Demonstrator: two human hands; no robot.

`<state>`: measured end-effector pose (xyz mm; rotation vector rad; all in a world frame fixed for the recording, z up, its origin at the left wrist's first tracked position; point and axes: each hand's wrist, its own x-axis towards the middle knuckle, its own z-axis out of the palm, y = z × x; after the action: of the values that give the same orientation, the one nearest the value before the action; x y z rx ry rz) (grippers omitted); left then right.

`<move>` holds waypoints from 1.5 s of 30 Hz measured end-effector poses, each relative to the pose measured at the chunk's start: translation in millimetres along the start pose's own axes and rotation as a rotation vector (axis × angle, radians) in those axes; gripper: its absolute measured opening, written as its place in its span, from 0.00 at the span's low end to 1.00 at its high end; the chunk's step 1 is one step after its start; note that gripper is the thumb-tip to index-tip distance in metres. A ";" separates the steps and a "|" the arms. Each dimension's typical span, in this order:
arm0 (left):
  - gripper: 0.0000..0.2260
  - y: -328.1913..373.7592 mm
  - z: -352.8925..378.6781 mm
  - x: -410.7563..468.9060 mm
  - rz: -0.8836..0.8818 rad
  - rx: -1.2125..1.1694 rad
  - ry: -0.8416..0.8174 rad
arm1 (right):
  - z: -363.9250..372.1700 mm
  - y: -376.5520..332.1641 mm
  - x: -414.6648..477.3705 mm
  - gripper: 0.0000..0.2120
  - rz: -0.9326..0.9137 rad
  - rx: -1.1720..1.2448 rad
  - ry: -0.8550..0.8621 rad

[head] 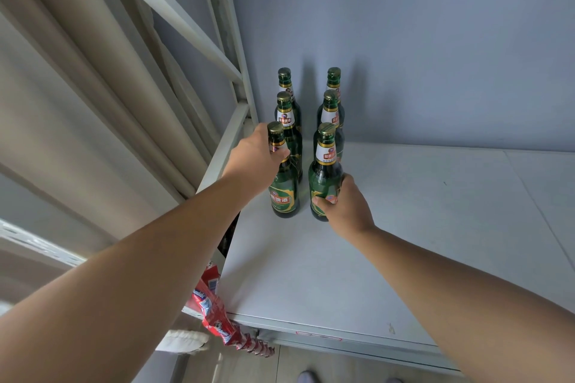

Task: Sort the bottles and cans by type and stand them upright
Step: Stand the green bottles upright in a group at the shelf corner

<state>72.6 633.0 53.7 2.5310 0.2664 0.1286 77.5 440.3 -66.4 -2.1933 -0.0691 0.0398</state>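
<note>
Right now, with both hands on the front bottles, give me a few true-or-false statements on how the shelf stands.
1. Six green bottles stand upright in two rows on the shelf. True.
2. The left hand grips the front-left bottle at its base. False: it holds the neck.
3. The right hand wraps the lower body of the front-right bottle. True.
4. One bottle lies on its side. False: all stand upright.
5. Cans stand on the shelf beside the bottles. False: no cans show there.
</note>
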 end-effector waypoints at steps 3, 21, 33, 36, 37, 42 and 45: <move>0.11 0.6 -0.7 -2.5 0.003 0.011 0.005 | -1.7 -2.7 -0.4 0.29 0.002 -0.005 -0.005; 0.24 -12.6 6.8 -47.3 -0.042 0.128 -0.199 | -34.4 -1.2 -19.9 0.21 -0.031 -0.207 -0.071; 0.35 48.8 47.5 -103.7 -0.018 0.498 -0.373 | -154.1 34.6 -67.9 0.32 -0.057 -0.586 -0.177; 0.34 81.7 69.8 -121.0 0.059 0.524 -0.382 | -188.9 57.2 -90.7 0.33 -0.035 -0.646 -0.191; 0.33 93.8 78.1 -126.2 0.082 0.530 -0.387 | -200.6 65.2 -98.5 0.33 -0.022 -0.656 -0.189; 0.39 158.9 123.7 -152.4 0.213 0.564 -0.434 | -262.1 104.6 -140.2 0.34 0.064 -0.660 -0.147; 0.39 197.5 148.6 -168.2 0.279 0.561 -0.454 | -298.6 127.1 -166.8 0.34 0.111 -0.660 -0.116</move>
<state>-37.3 355.4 37.2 3.0399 -0.2724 -0.4729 -68.3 113.5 5.2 -2.8521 -0.0265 0.2353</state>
